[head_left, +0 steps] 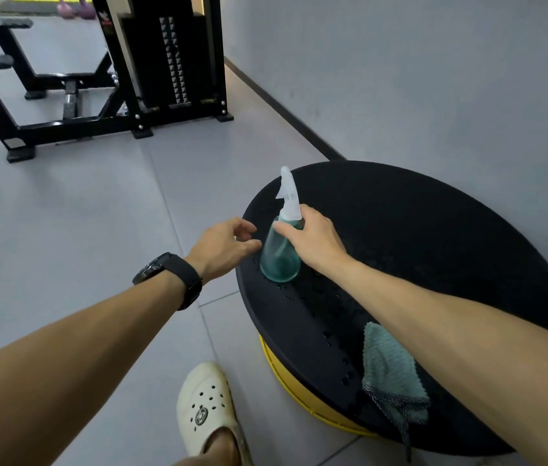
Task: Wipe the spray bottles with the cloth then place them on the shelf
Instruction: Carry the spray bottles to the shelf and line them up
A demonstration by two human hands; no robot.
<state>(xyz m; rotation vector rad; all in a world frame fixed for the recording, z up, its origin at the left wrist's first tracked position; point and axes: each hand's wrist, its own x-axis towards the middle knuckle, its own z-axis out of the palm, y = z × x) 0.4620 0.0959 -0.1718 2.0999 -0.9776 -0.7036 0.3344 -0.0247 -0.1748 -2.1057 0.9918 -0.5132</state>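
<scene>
Gripping the spray bottle (pixel 281 250) by its neck on the round black platform (pixel 417 230), the right hand (pixel 313 238) begins; left hand (pixel 224 247) hovers loosely spread beside it. Cloth (pixel 392 375) lies untouched, no shelf visible—wiping looks unstarted.

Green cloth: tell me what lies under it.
The green cloth lies on the black round platform, one corner hanging over its edge. The right forearm covers the cloth's far side.

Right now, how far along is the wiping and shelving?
Nothing looks finished. The right hand grips the neck of the spray bottle, which stands on the black round platform; the left hand hovers open beside it. The cloth lies untouched near the platform's edge. Wiping and shelving remain; no shelf is in view.
</scene>
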